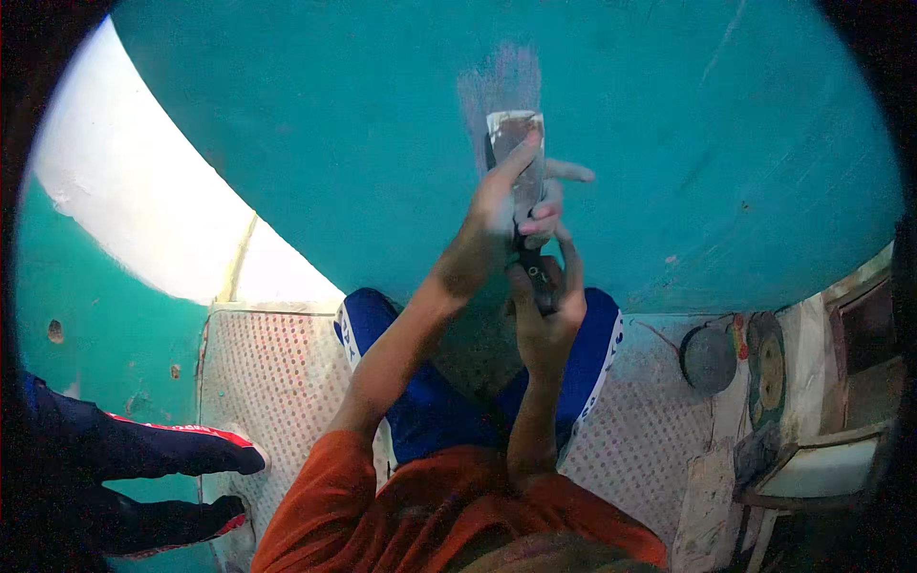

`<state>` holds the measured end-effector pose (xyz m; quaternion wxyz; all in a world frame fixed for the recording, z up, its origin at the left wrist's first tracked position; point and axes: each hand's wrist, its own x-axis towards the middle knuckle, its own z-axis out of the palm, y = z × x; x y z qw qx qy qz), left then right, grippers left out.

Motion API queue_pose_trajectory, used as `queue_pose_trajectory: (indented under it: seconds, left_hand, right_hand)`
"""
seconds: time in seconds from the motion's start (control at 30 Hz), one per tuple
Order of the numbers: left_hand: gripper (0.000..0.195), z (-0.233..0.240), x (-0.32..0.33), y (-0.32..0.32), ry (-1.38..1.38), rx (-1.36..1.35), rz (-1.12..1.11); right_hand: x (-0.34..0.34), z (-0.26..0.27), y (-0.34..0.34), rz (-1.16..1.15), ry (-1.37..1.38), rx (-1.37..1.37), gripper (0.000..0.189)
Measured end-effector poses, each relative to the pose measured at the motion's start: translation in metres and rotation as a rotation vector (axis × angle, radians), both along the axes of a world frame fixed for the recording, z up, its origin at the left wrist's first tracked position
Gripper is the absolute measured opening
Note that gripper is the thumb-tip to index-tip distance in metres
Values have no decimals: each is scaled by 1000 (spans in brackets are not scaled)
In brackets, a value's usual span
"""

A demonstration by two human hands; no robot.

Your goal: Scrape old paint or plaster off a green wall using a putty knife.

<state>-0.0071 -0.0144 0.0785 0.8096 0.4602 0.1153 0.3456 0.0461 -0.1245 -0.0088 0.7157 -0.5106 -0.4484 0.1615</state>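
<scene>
A hand-held tool (519,143), apparently a power sander with a flat grey front and a whitish edge, points up at the teal wall (358,129). My left hand (499,192) is wrapped around its front part, with the thumb on top and one finger sticking out to the right. Lower down, my right hand (562,304) grips the black rear body (541,276). A rubbed, purplish patch (507,71) shows on the wall just beyond the tool's front edge. Whether the tool touches the wall cannot be told.
My knees in blue trousers (440,408) are near the wall's foot, over a dotted floor (279,379). Another person's dark trouser legs (172,451) are at left. At right lie a round dark object (708,358) and a white-topped stand (820,469).
</scene>
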Motion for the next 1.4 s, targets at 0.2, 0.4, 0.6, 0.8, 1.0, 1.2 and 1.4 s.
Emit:
queue_pose_trajectory:
  seconds: [0.2,0.4,0.6,0.8,1.0,1.2,1.4]
  left_hand:
    - [64,-14,11,9,73,138,191]
    - [56,2,23,13,23,144,438]
    - [51,-9,34,11,-8,79,518]
    - [48,-4,33,0,-29,30,543]
    - [42,-3,34,-4,-31,-15,525]
    - [46,-7,36,7,43,96,593]
    - [46,3,34,1,-59,124,600]
  right_hand:
    - [-8,8,-1,-206,-136,-6,33]
    - [-3,28,9,-262,-228,54,32]
    - [-3,14,12,-272,-189,76,31]
    - [-1,24,-10,-297,-220,-96,31]
    - [3,36,-13,-276,-174,-139,31]
    - [4,20,0,-299,-163,-51,29]
    - [2,32,-1,-237,-84,-42,27]
